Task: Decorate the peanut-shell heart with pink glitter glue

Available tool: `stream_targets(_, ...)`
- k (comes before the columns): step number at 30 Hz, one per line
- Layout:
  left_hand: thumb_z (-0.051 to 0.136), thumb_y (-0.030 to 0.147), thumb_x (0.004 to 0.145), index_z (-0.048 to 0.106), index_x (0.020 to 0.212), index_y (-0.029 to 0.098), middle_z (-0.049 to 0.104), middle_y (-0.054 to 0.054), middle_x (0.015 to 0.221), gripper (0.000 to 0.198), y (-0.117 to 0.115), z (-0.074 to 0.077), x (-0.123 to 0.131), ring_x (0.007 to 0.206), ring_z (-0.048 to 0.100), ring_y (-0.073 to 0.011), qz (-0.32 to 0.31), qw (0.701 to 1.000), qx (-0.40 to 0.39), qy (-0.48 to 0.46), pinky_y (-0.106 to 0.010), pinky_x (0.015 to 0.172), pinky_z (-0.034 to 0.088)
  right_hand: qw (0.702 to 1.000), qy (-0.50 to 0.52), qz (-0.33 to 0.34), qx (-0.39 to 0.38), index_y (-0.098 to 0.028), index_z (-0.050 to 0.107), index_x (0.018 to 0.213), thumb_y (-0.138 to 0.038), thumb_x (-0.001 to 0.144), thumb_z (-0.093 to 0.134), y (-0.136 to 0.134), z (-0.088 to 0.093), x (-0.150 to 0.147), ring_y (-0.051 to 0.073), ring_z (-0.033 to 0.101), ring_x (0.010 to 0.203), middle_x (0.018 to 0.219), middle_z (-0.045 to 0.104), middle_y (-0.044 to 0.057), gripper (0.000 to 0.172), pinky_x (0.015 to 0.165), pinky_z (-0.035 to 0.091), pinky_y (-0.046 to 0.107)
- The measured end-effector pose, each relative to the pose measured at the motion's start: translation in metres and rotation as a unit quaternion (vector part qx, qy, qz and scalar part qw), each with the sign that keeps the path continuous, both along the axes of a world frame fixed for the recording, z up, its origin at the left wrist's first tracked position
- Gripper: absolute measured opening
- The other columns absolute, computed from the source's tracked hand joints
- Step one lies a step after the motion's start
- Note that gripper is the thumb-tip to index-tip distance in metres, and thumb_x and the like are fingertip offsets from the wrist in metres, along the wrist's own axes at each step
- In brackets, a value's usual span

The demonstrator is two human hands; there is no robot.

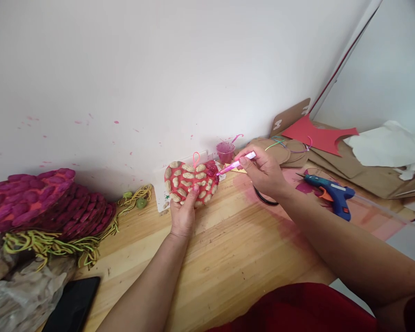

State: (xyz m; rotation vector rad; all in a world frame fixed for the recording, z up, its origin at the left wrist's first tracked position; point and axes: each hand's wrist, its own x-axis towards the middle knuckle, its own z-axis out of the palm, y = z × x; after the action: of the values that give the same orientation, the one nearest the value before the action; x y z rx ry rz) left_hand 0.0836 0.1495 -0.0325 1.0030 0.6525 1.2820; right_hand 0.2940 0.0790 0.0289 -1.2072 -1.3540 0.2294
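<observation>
My left hand [185,213] grips the lower edge of a red peanut-covered disc [190,183], thumb on its face, tilted up toward me. Most of the peanuts are plain tan; those at the disc's right edge are coated in wet dark pink. A loop of pink cord sticks up from its top. In my right hand [263,171] is a pink-stained paintbrush [240,162], its tip touching the disc at the painted right side. Just behind the brush stands a small clear cup [225,151] of pink paint.
Magenta-painted peanut discs [65,203] are stacked at left beside yellow-green yarn [51,244], a plastic bag [24,295] and a black phone [72,302]. At right lie a blue glue gun [328,191], cardboard circles [290,152], red paper [318,133] and white paper [387,147]. A pink-splattered wall [124,92] rises behind.
</observation>
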Motion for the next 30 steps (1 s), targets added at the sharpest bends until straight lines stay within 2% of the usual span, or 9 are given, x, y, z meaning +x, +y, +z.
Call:
stream_targets(6,0.089,0.036,0.072,0.074,0.116,0.02,0.079,-0.009,0.114,0.048,-0.003,0.007,0.001,0.109,0.074,-0.0277,0.004,1.0,-0.028,-0.009,-0.044,0.099,0.059,1.0,0.012,-0.029,0.0,-0.022,0.066,0.094,-0.053,0.096,0.062,0.001,-0.001,0.002,0.016,0.058,0.074,0.079,0.064,0.001,0.032,0.07,0.043,0.031)
stream_targets(11,0.088,0.033,0.072,0.074,0.115,0.022,0.08,-0.008,0.11,0.047,-0.004,0.01,0.001,0.104,0.076,-0.0262,0.007,0.998,-0.058,-0.005,-0.039,0.092,0.062,0.997,0.08,0.012,-0.013,-0.022,0.065,0.091,-0.061,0.091,0.065,0.003,0.0,0.0,0.014,0.055,0.07,0.075,0.06,-0.001,0.039,0.067,0.044,0.03)
stream_targets(19,0.09,0.029,0.068,0.073,0.111,0.022,0.08,-0.006,0.102,0.047,-0.004,0.014,0.002,0.094,0.077,-0.023,0.008,0.996,-0.086,-0.03,-0.028,0.074,0.064,0.993,0.12,0.014,-0.016,-0.022,0.065,0.087,-0.066,0.085,0.069,0.007,-0.001,0.001,0.013,0.052,0.065,0.074,0.059,-0.001,0.044,0.067,0.046,0.031)
stream_targets(25,0.091,0.028,0.062,0.07,0.092,0.02,0.078,-0.003,0.085,0.037,-0.002,0.016,0.001,0.092,0.077,-0.0246,0.009,0.992,-0.12,-0.034,-0.031,0.072,0.064,0.987,0.158,0.016,-0.017,-0.021,0.066,0.088,-0.065,0.084,0.071,0.007,-0.001,0.003,0.014,0.055,0.07,0.075,0.06,-0.001,0.044,0.067,0.045,0.03)
stream_targets(30,0.09,0.033,0.063,0.07,0.092,0.021,0.079,-0.005,0.088,0.038,-0.001,0.015,0.001,0.093,0.077,-0.0255,0.001,0.993,-0.119,-0.014,-0.033,0.073,0.064,0.987,0.159,0.03,-0.017,-0.021,0.066,0.087,-0.064,0.083,0.072,0.006,0.0,0.002,0.013,0.054,0.068,0.074,0.06,-0.001,0.043,0.067,0.046,0.03)
